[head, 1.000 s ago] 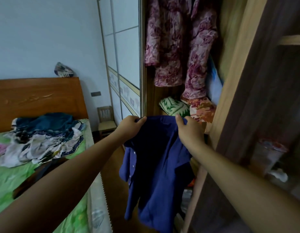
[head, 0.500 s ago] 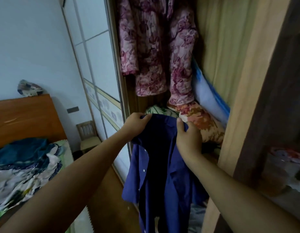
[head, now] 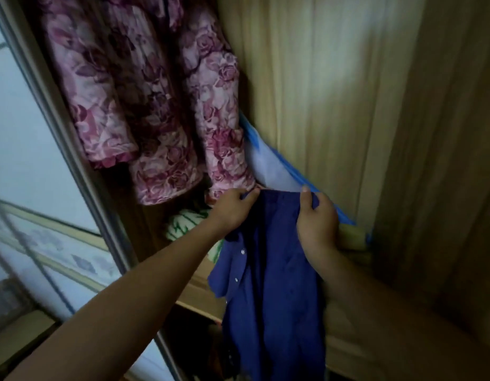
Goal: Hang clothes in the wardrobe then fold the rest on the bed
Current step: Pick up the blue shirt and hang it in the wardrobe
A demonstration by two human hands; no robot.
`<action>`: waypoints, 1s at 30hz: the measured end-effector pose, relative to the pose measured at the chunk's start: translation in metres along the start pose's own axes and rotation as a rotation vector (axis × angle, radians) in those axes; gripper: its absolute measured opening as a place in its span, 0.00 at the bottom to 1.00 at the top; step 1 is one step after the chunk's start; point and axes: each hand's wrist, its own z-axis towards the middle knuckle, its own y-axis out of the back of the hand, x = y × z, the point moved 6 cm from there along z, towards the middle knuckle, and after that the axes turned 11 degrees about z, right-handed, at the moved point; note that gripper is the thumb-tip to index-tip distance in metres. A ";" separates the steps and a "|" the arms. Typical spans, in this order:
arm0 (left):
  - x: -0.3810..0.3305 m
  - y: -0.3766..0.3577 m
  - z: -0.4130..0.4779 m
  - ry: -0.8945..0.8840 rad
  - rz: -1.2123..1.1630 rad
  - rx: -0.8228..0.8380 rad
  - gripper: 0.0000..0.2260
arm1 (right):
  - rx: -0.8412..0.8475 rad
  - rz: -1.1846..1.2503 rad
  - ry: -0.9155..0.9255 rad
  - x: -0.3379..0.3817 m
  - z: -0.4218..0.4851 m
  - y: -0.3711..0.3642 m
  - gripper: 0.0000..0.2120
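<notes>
Holding a dark blue shirt up by its top edge, a person stands at the open wardrobe, the garment hanging full length in front of a lower shelf. The left hand pinches one shoulder between thumb and curled fingers. The right hand grips the other, thumb up over the cloth. Set apart like this, the two hands hold the shirt spread flat, probably to square it up for hanging. Its buttoned front sits toward the left, white buttons showing. No hanger is visible in either hand or in the shirt, so that step seems not yet done. Just above the hands hangs a pink floral jacket, one cuff close to the left fingers, showing where hung clothes fall. Behind the shirt a blue-edged white bag leans against the wardrobe's wall, and a green-and-white folded cloth lies on the shelf. A sliding door stands to the left.
</notes>
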 end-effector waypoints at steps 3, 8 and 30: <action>-0.025 0.017 0.040 -0.049 0.041 -0.018 0.23 | -0.009 0.062 0.000 0.021 0.040 -0.005 0.20; -0.043 0.066 0.096 -0.076 0.116 -0.087 0.21 | 0.029 0.152 0.005 0.052 0.094 -0.020 0.21; -0.021 0.151 0.288 -0.250 0.165 -0.219 0.20 | 0.109 -0.145 0.401 0.140 0.264 -0.101 0.21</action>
